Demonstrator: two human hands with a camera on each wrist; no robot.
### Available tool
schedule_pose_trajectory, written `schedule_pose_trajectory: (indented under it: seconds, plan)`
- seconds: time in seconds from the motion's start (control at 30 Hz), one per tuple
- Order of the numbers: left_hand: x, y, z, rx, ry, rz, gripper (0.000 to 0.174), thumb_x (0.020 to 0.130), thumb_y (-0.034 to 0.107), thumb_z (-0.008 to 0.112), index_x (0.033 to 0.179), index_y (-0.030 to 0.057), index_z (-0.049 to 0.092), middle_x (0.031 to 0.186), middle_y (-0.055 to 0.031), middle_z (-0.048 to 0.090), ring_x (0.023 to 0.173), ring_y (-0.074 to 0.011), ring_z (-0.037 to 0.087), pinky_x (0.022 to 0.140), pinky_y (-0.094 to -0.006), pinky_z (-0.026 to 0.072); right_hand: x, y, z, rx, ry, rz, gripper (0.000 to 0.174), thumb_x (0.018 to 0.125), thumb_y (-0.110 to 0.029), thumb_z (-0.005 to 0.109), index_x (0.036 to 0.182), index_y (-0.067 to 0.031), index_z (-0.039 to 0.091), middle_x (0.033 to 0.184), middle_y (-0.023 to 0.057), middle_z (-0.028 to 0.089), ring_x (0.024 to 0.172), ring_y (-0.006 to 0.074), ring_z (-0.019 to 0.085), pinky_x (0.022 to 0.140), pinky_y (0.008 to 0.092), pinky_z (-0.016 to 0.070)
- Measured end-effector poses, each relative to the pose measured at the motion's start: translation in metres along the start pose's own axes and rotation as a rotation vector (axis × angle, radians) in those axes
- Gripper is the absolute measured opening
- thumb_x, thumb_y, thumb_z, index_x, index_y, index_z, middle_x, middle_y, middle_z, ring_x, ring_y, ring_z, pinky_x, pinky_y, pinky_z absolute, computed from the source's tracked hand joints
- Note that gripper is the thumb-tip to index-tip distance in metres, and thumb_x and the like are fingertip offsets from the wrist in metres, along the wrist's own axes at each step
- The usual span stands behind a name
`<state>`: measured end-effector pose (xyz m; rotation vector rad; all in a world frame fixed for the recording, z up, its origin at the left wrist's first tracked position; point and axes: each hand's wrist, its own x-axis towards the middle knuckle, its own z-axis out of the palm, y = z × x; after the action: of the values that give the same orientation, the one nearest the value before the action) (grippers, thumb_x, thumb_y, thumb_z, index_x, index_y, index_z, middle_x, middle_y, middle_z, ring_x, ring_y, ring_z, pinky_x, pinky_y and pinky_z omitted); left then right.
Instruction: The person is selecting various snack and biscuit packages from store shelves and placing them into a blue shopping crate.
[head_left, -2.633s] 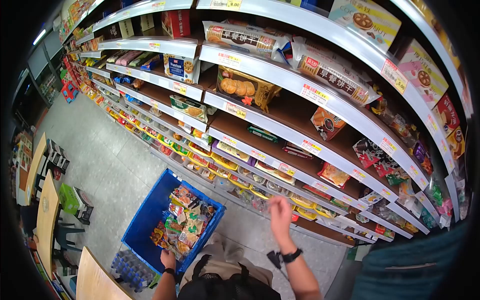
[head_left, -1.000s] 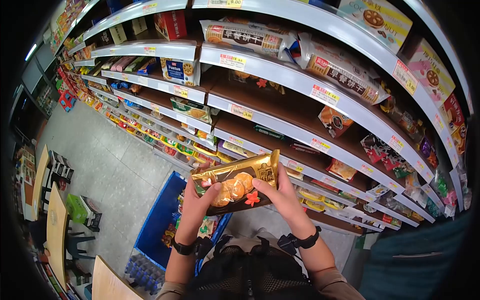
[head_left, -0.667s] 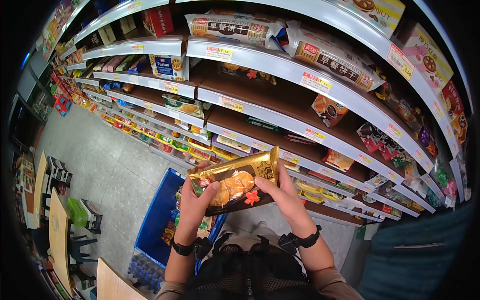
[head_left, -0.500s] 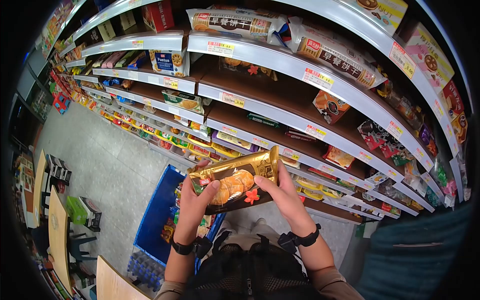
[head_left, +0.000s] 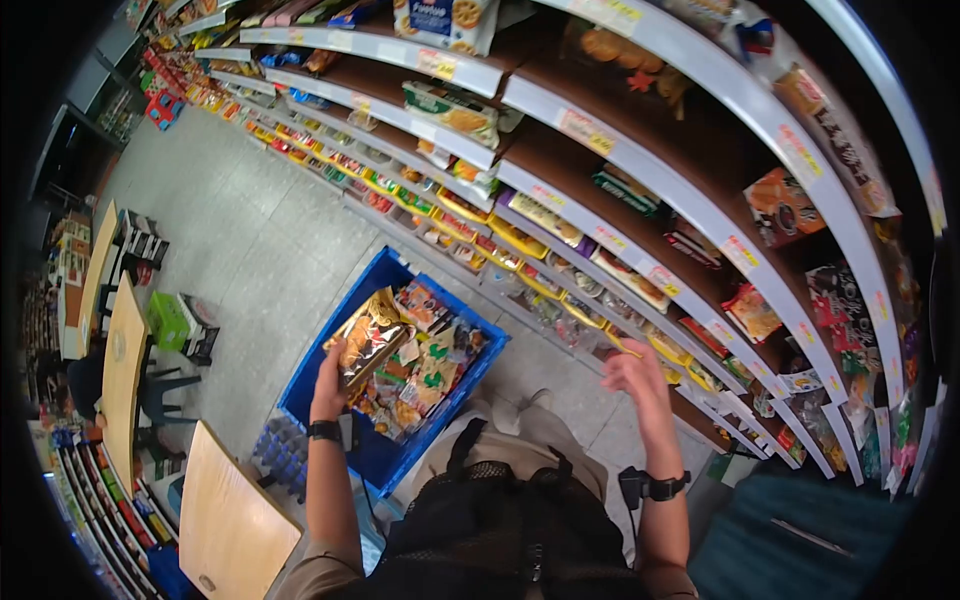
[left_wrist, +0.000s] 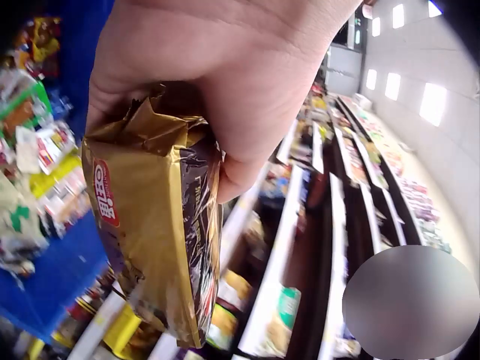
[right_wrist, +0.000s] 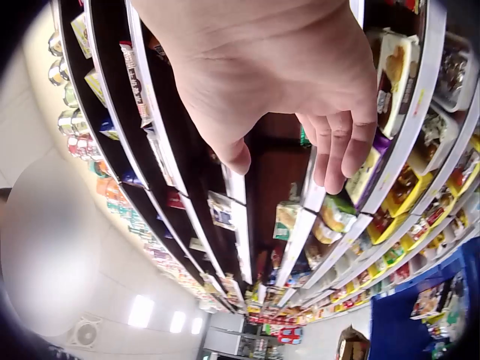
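Note:
In the head view my left hand pinches the gold and brown biscuit pack by one end, over the blue crate. Several snack packs lie inside that crate. The left wrist view shows the gold pack hanging from my left hand, its far fingers hidden behind it. My right hand is raised near the lower shelves, holding nothing. Seen from the right wrist, the right hand has its thumb and fingers apart, with the shelves behind.
Tiered shelves of packaged food curve along the right and top. At lower left are wooden tables, a green box and dark bottles beside the crate. A dark teal surface fills the lower right.
The gold pack, held in both hands before, has moved left and down over the crate in my left hand. My right hand has let go and moved right. The head view has shifted, showing more crate.

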<state>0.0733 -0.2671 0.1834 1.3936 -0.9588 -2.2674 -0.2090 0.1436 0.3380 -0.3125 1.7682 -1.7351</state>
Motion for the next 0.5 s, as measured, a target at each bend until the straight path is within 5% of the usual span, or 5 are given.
schedule_pose_trajectory:
  seconds: [0.2, 0.27, 0.33, 0.43, 0.5]
  plan:
    - [0.089, -0.125, -0.131, -0.174, 0.060, -0.184, 0.048, 0.087, 0.033, 0.065, 0.123, 0.0025, 0.055, 0.114, -0.0110, 0.065, 0.095, -0.0255, 0.067, 0.080, -0.0384, 0.0560, -0.020, 0.027, 0.002, -0.047, 0.094, 0.168, 0.035, 0.095, -0.024, 0.055, 0.123, -0.0047, 0.047, 0.092, 0.0073, 0.062, 0.080, 0.0138, 0.059, 0.074, 0.0274, 0.0449]
    - [0.105, -0.146, -0.125, -0.259, 0.059, -0.274, 0.048, 0.087, 0.036, 0.066, 0.122, 0.0053, 0.057, 0.113, -0.0091, 0.066, 0.095, -0.0266, 0.066, 0.081, -0.0404, 0.0547, -0.023, 0.031, 0.010, -0.121, 0.104, 0.193, 0.034, 0.096, -0.027, 0.052, 0.120, -0.0034, 0.049, 0.091, 0.0061, 0.062, 0.079, 0.0133, 0.059, 0.073, 0.0265, 0.0449]
    - [0.112, -0.150, -0.110, 0.012, 0.311, -0.243, 0.048, 0.085, 0.043, 0.065, 0.118, 0.0099, 0.060, 0.108, -0.0081, 0.067, 0.094, -0.0272, 0.065, 0.081, -0.0446, 0.0528, -0.030, 0.031, 0.023, -0.129, 0.104, 0.223, 0.034, 0.095, -0.027, 0.053, 0.121, -0.0038, 0.049, 0.091, 0.0062, 0.061, 0.079, 0.0136, 0.059, 0.073, 0.0268, 0.0451]
    - [0.149, -0.181, -0.118, -0.161, 0.270, -0.121, 0.049, 0.083, 0.045, 0.065, 0.116, 0.0097, 0.059, 0.101, -0.0090, 0.067, 0.087, -0.0284, 0.065, 0.079, -0.0456, 0.0529, -0.032, 0.034, 0.033, -0.138, 0.080, 0.236, 0.035, 0.095, -0.027, 0.055, 0.121, -0.0042, 0.049, 0.091, 0.0065, 0.061, 0.079, 0.0145, 0.059, 0.074, 0.0274, 0.0454]
    - [0.179, -0.204, -0.108, -0.487, 0.264, -0.268, 0.056, 0.081, 0.051, 0.065, 0.118, 0.0101, 0.056, 0.109, -0.0103, 0.062, 0.097, -0.0277, 0.062, 0.085, -0.0446, 0.0508, -0.039, 0.031, 0.038, -0.140, 0.091, 0.276, 0.036, 0.095, -0.027, 0.057, 0.122, -0.0042, 0.048, 0.092, 0.0073, 0.062, 0.080, 0.0158, 0.060, 0.075, 0.0282, 0.0456]
